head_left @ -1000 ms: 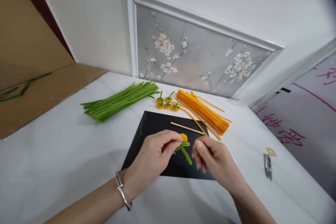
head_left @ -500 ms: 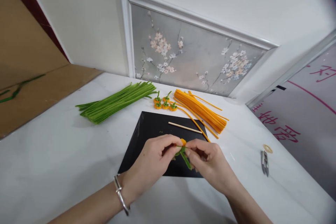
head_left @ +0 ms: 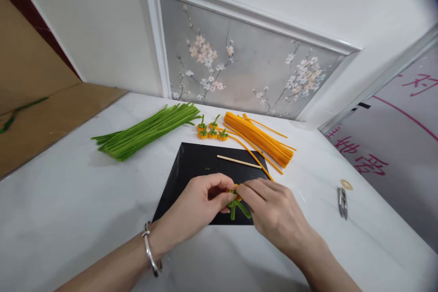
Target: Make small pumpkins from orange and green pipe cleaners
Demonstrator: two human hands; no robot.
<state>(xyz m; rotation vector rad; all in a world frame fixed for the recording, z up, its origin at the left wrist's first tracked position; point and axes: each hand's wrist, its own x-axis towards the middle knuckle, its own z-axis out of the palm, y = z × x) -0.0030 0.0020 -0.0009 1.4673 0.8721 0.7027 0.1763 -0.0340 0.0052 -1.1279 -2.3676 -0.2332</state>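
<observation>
A small orange and green pipe-cleaner piece is pinched between my two hands above the black mat. My left hand, with a silver bracelet on its wrist, grips it from the left with thumb and forefinger. From the right, my right hand closes its fingers on the piece's upper part, its back turned up. Two green ends hang down below the fingertips. Where the right fingertips touch is partly hidden. A thin wooden stick lies on the mat beyond my hands.
Behind the mat lie a green pipe-cleaner bundle, several finished small orange pieces with green tops and an orange bundle. Metal snips and a yellowish ring are at the right. A framed floral panel stands behind.
My right hand has turned over, its back now more upward, with its fingers over the piece. Two green ends now spread apart below. The camera view has shifted slightly.
</observation>
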